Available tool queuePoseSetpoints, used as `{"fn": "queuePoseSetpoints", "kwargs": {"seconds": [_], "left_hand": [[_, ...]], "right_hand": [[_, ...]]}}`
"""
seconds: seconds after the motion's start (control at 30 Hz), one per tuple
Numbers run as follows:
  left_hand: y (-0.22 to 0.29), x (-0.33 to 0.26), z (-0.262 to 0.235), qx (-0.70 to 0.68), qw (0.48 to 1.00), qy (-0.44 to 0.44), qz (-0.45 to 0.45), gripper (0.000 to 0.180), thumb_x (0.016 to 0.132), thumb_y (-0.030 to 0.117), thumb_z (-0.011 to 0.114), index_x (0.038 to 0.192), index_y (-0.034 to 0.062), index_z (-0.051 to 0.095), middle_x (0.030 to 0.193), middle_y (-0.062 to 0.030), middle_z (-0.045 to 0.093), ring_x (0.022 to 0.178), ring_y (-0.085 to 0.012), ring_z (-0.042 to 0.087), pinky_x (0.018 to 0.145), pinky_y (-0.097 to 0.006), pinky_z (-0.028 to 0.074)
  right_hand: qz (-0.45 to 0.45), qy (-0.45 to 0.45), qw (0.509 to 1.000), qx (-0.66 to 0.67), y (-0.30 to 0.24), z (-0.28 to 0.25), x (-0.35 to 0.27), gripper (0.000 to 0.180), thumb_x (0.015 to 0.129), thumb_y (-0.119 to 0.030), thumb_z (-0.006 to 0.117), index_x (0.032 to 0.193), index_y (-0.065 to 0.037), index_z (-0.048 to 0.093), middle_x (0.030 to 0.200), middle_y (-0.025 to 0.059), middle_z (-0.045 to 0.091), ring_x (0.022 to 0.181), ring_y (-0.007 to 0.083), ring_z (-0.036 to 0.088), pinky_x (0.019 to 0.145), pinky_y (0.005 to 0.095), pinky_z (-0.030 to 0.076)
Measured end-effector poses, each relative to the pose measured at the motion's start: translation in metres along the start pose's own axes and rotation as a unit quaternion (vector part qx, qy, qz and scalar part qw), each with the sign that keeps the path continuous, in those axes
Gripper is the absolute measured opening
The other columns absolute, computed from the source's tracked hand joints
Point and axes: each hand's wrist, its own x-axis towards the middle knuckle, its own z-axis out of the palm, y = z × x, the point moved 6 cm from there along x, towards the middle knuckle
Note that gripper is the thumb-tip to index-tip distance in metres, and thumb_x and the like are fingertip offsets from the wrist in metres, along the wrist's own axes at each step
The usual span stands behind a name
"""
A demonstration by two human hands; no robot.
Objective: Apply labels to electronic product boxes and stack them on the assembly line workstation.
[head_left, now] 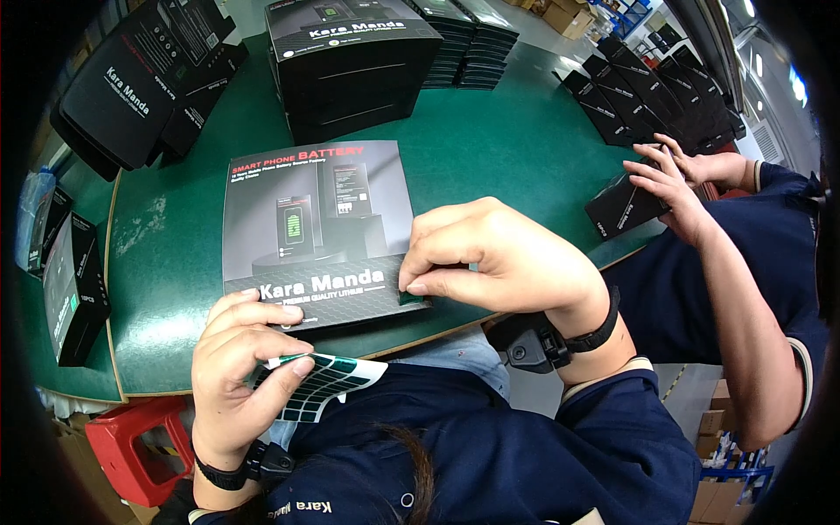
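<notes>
A black and grey battery box with pictured phone batteries lies flat on the green table in front of me. My left hand pinches a sheet of green stickers between thumb and forefinger. The sheet curls below the box's near edge, and the other fingers of that hand reach onto the box's near left corner. At the near right corner my right hand is closed, thumb and forefinger together on a small dark green sticker against the box. Part of that sticker is hidden under the fingertips.
Stacked black boxes stand behind, with flat stacked packs beside them. More boxes stand at the left and far right. A co-worker's hands hold a black box on my right. A red stool sits below left.
</notes>
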Motion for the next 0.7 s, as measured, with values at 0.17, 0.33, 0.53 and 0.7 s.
{"fn": "queuePoseSetpoints", "kwargs": {"seconds": [0.17, 0.33, 0.53, 0.7], "left_hand": [[-0.0001, 0.0002, 0.0003, 0.003, 1.0, -0.003, 0.003, 0.01, 0.067, 0.008, 0.075, 0.075, 0.0088, 0.068, 0.081, -0.0033, 0.07, 0.092, -0.0202, 0.065, 0.097, -0.044, 0.039], [0.0001, 0.0004, 0.0005, 0.005, 1.0, -0.004, 0.01, 0.01, 0.068, 0.007, 0.075, 0.075, 0.0091, 0.068, 0.077, -0.0019, 0.07, 0.092, -0.0203, 0.065, 0.097, -0.044, 0.039], [-0.0001, 0.0002, 0.0005, 0.004, 1.0, -0.003, 0.008, 0.01, 0.069, 0.007, 0.075, 0.075, 0.0092, 0.067, 0.077, -0.0018, 0.07, 0.092, -0.0203, 0.065, 0.097, -0.045, 0.038], [0.0005, 0.0001, 0.0003, -0.001, 1.0, -0.001, 0.007, 0.009, 0.069, 0.008, 0.075, 0.075, 0.0092, 0.067, 0.076, -0.0017, 0.07, 0.092, -0.0206, 0.065, 0.097, -0.045, 0.038]], "right_hand": [[-0.007, 0.004, 1.0, 0.001, 0.001, -0.0007, 0.0, 0.006, 0.077, -0.005, 0.064, 0.08, 0.001, 0.064, 0.075, 0.0124, 0.061, 0.071, 0.0289, 0.061, 0.065, 0.0361, 0.048], [0.003, -0.027, 1.0, 0.007, 0.0021, 0.0026, -0.0005, 0.007, 0.078, -0.006, 0.063, 0.081, 0.0, 0.064, 0.075, 0.0121, 0.061, 0.074, 0.0289, 0.061, 0.066, 0.036, 0.048], [-0.002, -0.019, 1.0, -0.004, 0.0026, 0.004, 0.0002, 0.007, 0.078, -0.007, 0.063, 0.081, 0.0, 0.063, 0.075, 0.0125, 0.061, 0.075, 0.0294, 0.06, 0.068, 0.0366, 0.047], [0.01, -0.025, 0.999, -0.035, -0.0013, 0.005, -0.0011, 0.007, 0.078, -0.007, 0.062, 0.082, -0.001, 0.063, 0.077, 0.0124, 0.06, 0.076, 0.0304, 0.061, 0.068, 0.0379, 0.048]]}}
